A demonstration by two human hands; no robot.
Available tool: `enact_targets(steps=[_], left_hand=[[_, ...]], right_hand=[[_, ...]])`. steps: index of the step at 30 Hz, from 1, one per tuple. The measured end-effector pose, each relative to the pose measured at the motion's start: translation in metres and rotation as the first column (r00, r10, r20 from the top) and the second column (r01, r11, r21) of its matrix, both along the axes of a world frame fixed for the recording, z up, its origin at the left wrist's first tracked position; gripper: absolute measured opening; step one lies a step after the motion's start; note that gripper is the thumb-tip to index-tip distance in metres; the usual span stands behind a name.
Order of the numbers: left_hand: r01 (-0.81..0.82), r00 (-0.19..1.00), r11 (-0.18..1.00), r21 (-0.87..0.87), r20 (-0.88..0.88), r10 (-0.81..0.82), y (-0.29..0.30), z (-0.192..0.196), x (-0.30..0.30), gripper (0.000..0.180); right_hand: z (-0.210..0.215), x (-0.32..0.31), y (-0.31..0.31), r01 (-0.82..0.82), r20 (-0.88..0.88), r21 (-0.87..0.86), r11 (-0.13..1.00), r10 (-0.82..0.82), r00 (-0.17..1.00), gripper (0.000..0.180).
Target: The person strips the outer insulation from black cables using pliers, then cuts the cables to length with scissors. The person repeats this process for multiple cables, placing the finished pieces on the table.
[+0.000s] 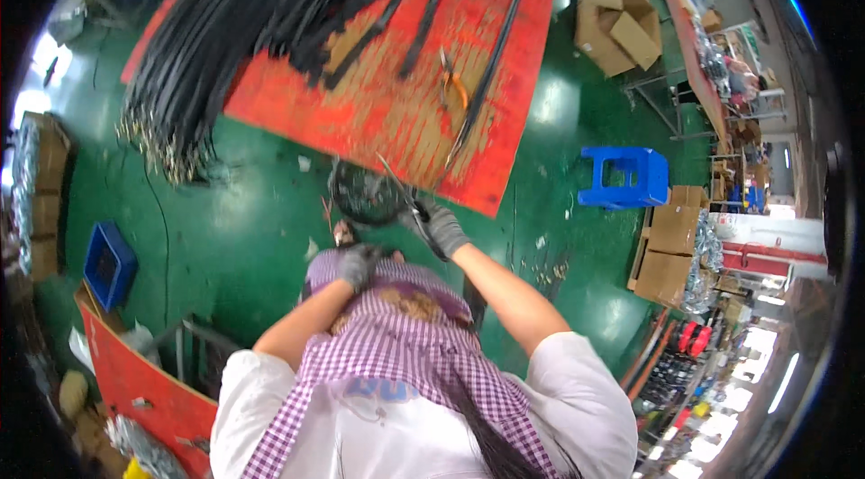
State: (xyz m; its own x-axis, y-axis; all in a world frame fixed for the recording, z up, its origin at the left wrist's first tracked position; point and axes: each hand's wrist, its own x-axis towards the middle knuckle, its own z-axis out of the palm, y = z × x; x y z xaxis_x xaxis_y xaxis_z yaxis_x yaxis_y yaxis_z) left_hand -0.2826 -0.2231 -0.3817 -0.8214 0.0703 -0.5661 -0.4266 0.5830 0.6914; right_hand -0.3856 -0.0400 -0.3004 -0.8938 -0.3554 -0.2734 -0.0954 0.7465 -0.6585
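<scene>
We see the dark-handled scissors (411, 199) just off the near edge of the red table (482, 183), held in our gloved right hand (441, 229). They look rigid and fairly light, sharp toward the tip, so the handle loops seem the safest hold. Our gloved left hand (359, 267) rests on the apron (423, 281); we cannot tell whether it grips anything. Far left, the black cables (216, 37) look limp but heavy when bundled.

Can spot pale blue print, like letters (383, 387), on the white shirt (387, 438), just above the checked apron (360, 355). Can't read any words or numbers.
</scene>
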Motion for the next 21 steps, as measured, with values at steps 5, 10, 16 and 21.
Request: enact_targets(steps=[5, 10, 16, 21], left_hand=[[0.020, 0.967, 0.998, 0.063, -0.256, -0.004, -0.010, 0.008, -0.020, 0.028], [-0.228, 0.945, 0.828, 0.512, -0.088, 0.314, -0.006, 0.067, -0.080, 0.022], [-0.243, 0.928, 0.756, 0.608, -0.083, 0.364, 0.033, 0.120, -0.184, 0.025], [0.306, 0.912, 0.952, 0.031, -0.297, -0.283, 0.129, 0.103, -0.258, 0.039]], right_hand=[[-0.024, -0.095, -0.063, 0.306, 0.009, 0.186, 0.934, -0.313, 0.950, 0.045], [-0.026, -0.130, -0.066, 0.342, -0.037, 0.066, 0.937, -0.340, 0.940, 0.052], [-0.039, -0.046, -0.023, 0.291, 0.283, -0.706, 0.646, -0.119, 0.952, 0.032], [0.026, 0.023, 0.045, 0.586, 0.167, -0.455, 0.671, -0.582, 0.796, 0.018]])
